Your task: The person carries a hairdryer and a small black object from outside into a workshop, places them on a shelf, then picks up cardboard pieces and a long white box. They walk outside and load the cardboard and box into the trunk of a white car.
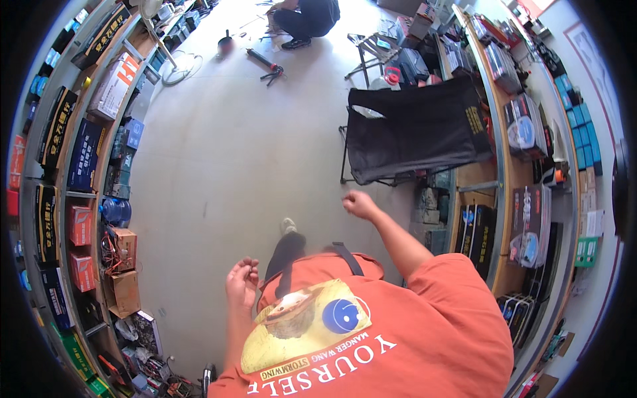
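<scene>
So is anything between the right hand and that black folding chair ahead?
Nothing visible. The right hand, loosely closed and holding nothing, hangs over bare floor just short of the black folding chair. The left hand stays near the body, also holding nothing.

Pale concrete floor between stocked shelves, black folding chair

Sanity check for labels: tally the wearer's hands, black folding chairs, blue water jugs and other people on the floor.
Hands: 2, left hand and right hand
Black chair: 1
Blue jug: 1
Other person: 1
Total: 5
</scene>
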{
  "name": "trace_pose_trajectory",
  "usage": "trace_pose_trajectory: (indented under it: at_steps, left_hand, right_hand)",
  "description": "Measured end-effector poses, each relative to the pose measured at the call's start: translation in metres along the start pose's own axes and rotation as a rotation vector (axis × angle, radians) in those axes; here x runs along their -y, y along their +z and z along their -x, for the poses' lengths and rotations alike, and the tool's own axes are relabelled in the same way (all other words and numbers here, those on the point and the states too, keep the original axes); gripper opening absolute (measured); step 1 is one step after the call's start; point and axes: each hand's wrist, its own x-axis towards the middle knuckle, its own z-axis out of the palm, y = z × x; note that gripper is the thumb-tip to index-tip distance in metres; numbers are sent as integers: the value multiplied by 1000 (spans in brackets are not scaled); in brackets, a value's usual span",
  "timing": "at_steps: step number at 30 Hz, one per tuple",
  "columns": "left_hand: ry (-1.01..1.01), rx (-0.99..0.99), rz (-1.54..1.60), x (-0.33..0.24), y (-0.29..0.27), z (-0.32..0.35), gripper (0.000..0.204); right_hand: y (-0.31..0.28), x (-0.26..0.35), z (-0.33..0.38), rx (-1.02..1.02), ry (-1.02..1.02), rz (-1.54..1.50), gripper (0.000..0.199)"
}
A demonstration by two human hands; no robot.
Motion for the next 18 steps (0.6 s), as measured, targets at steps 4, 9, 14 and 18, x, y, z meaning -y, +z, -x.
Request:
trace_pose_trajectory:
  at_steps: [4, 9, 14, 18]
  left_hand:
    - [60, 56, -56, -102, 57, -74, 23]
    - [124, 88, -78, -200, 131, -155, 25]
    - [103, 46, -30, -257, 173, -244, 20]
    - [93, -74, -8, -313, 206, -281, 17]
  right_hand:
    - [4, -40, 5, 281, 282, 245, 23]
    - [-21, -58, 13, 90, 895, -394, 15]
    - [-35, -65, -93, -42, 1153, -563, 13]
    - [-58, -50, -262, 139, 712, -252, 15]
